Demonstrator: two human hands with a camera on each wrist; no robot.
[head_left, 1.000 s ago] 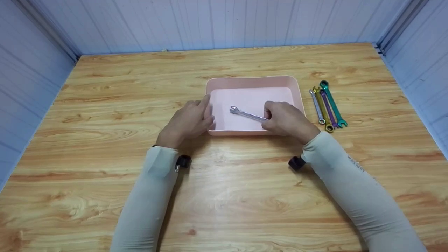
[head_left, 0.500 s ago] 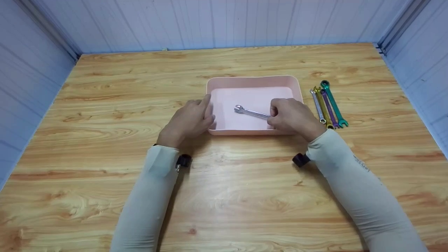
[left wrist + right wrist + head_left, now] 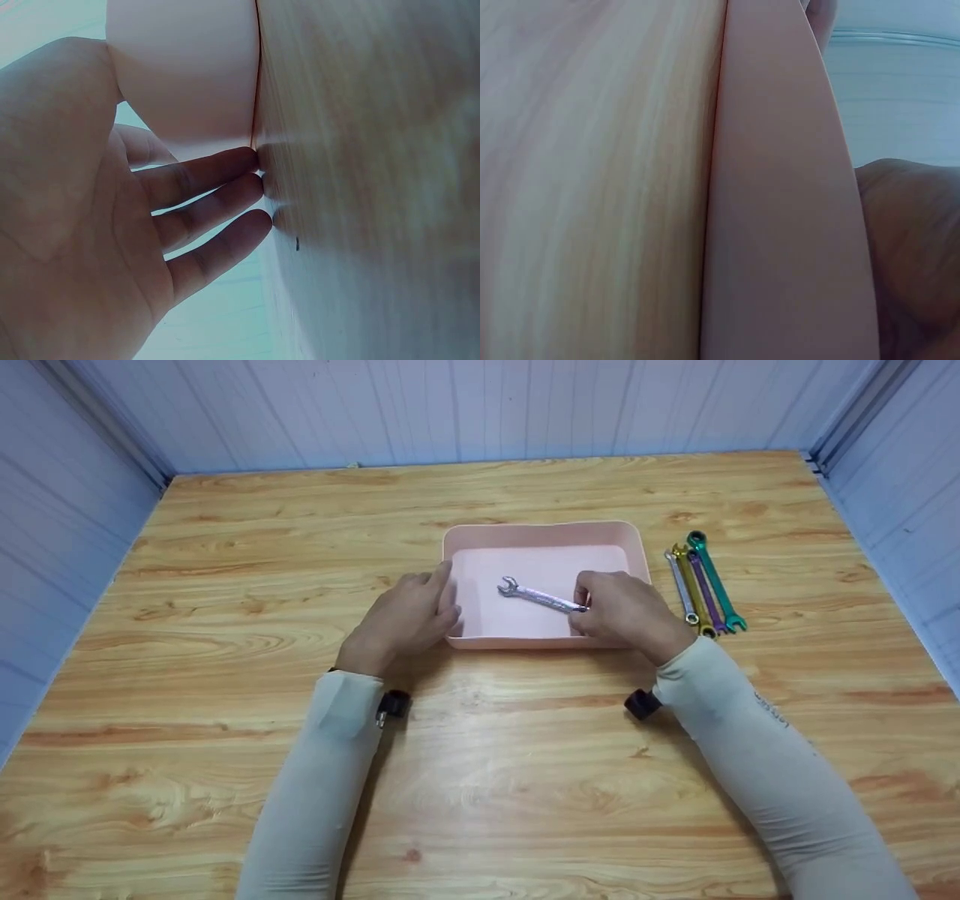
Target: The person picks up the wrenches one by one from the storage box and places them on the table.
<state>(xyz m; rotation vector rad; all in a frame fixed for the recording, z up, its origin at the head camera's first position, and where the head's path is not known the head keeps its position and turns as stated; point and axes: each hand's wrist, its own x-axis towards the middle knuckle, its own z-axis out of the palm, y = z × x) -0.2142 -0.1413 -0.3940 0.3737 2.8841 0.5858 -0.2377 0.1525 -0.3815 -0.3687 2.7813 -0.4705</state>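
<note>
A silver combination wrench lies over the floor of the pink tray, its open-jawed end pointing left. My right hand reaches over the tray's front right part, with thumb and fingers pinching the wrench's right end. In the right wrist view, the tray's front wall hides most of that hand. My left hand rests at the tray's left side, the index finger and thumb at the rim. In the left wrist view, its other fingers are stretched out, tips at the tabletop beside the tray.
To the right of the tray several wrenches lie side by side: a silver one, a gold one, a purple one and a green one. Pale panel walls border the wood-grain table.
The right hand and wrench first shifted a little to the right. Since then the wrench's open-jawed end has swung slightly toward the back, and more of its right end shows. The left hand stays put.
</note>
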